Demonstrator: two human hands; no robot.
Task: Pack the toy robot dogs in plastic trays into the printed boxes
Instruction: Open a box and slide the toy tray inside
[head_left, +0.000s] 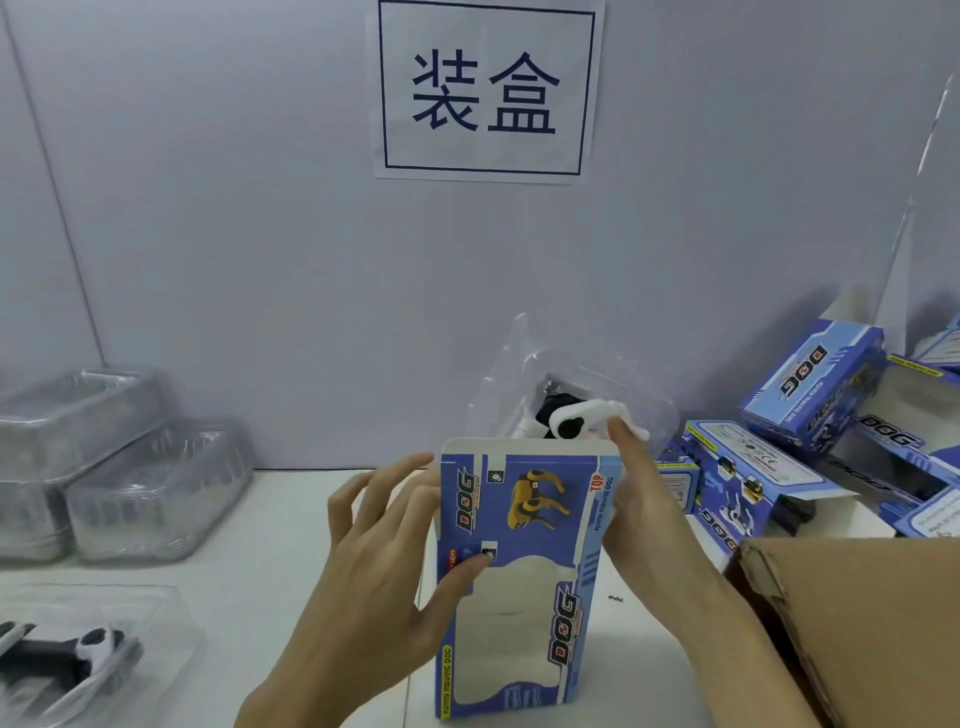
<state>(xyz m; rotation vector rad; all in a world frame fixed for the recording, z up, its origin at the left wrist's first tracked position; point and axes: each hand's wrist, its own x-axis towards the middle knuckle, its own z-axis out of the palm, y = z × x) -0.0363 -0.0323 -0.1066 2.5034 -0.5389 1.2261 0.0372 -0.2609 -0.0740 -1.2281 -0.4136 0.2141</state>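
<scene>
A blue printed box (524, 582) with a yellow dog picture stands upright in the middle of the table. A clear plastic tray (587, 384) holding a white and black toy robot dog (571, 418) sticks out of the box's open top. My left hand (384, 566) grips the box's left side, thumb on its front. My right hand (644, 514) holds the box's right edge, its forefinger pressing on the tray and dog at the top. Another toy dog in a tray (78, 654) lies at the lower left.
Stacks of empty clear trays (119, 467) stand at the left against the wall. Several blue printed boxes (810, 395) are piled at the right. A brown cardboard carton (857, 623) is at the lower right. A paper sign (485, 88) hangs on the wall.
</scene>
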